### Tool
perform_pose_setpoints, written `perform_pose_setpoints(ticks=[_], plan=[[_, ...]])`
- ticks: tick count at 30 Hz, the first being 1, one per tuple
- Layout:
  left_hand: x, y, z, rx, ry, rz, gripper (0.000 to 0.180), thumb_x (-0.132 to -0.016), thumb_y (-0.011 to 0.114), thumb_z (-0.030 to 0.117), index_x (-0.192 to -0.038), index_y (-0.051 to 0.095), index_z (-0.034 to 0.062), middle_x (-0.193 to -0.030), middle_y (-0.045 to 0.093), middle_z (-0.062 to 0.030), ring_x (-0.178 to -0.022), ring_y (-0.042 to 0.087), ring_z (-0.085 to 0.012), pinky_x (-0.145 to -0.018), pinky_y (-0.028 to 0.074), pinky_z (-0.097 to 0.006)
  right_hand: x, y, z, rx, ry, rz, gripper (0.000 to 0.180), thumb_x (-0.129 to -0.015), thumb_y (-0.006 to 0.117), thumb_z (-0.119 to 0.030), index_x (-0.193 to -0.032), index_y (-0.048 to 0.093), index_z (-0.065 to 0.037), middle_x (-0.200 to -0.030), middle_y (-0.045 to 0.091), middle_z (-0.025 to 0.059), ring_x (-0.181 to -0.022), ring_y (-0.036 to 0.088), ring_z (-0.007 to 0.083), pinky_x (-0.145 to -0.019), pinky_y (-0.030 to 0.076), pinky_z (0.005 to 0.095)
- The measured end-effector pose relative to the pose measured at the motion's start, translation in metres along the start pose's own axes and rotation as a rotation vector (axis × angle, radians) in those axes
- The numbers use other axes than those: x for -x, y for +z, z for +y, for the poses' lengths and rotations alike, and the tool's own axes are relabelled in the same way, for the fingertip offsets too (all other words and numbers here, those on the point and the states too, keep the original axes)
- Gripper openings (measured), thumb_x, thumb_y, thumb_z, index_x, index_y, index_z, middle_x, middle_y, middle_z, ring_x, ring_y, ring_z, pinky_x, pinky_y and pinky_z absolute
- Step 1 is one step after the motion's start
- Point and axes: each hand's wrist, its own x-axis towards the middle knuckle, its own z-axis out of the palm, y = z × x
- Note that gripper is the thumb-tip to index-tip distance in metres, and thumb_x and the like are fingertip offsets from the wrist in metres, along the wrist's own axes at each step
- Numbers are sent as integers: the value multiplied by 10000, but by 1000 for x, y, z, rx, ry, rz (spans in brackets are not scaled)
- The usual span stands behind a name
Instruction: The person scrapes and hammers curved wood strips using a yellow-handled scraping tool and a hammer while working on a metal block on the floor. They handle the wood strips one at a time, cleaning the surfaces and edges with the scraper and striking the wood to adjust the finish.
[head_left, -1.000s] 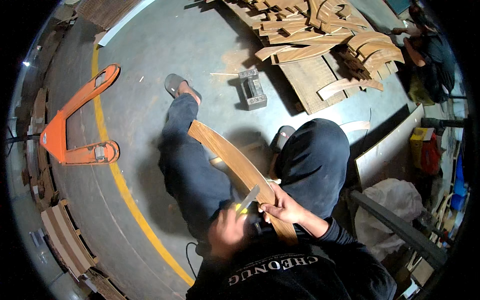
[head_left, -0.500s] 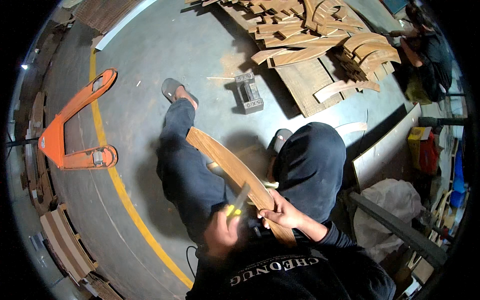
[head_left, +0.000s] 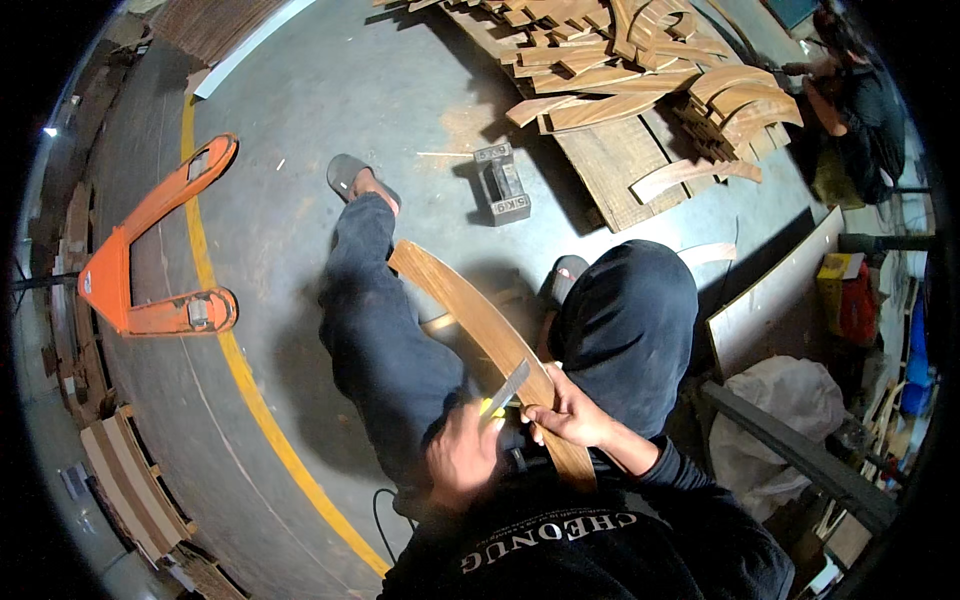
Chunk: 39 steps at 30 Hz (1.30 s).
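Observation:
A long, curved wooden piece slants across the space between my legs, its near end close to my body. My right hand is closed around it near that end, thumb on top. Closed on the yellow handle of a flat, grey-bladed tool that looks like a file, my left hand is slightly blurred. The blade lies against or just over the left edge of the wood, close to my right fingers. Whether it touches the wood, I cannot tell.
Several curved wooden pieces are piled on a wooden platform at the far right. A grey block-shaped weight stands on the floor ahead. An orange pallet jack is at left. A person sits far right. A white sack lies right.
My left hand and the tool have moved right and slightly forward along the wood's edge. The wood has shifted slightly right, with my right hand still gripping it.

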Motion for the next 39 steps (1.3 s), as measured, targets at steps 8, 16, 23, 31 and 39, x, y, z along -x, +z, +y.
perform_pose_setpoints(ticks=[8, 16, 23, 31, 39], plan=[[18, -9, -9, 134, 43, 15, 349, -886, 604, 270, -1137, 527, 42, -989, 607, -193, -882, 612, -397, -712, 500, -444, 4, 9, 0, -63, -10, -59, 540, -901, 542, 43, -1353, 272, -74, -899, 572, 83, -631, 596, 139, -570, 510, 280], [6, -18, 4, -105, 73, -9, 354, -837, 649, 236, -1150, 555, 99, -862, 581, -142, -740, 625, -326, -601, 504, -394, 3, 3, 3, -62, 15, -83, 578, -920, 536, 27, -1396, 231, -90, -901, 592, 84, -673, 612, 149, -603, 519, 268], [31, -1, -17, -25, 86, 100, 386, -835, 653, 280, -1157, 556, 91, -859, 584, -145, -699, 617, -340, -574, 502, -421, 4, 6, 3, -63, 27, -75, 542, -921, 524, 32, -1375, 246, -70, -907, 590, 87, -677, 614, 146, -606, 520, 270], [7, -2, 2, -78, 61, 59, 289, -847, 640, 286, -1055, 573, 98, -826, 561, -131, -705, 608, -332, -582, 488, -427, 3, -1, 4, -34, 8, -46, 535, -925, 515, 30, -1372, 242, -81, -911, 586, 89, -674, 616, 149, -604, 527, 277], [21, -8, -12, -94, 57, 50, 315, -850, 634, 309, -1095, 577, 118, -840, 574, -135, -710, 621, -315, -577, 503, -405, 1, 0, 9, -7, -2, -52, 555, -927, 517, 24, -1387, 226, -81, -915, 586, 92, -674, 614, 145, -607, 526, 269]])
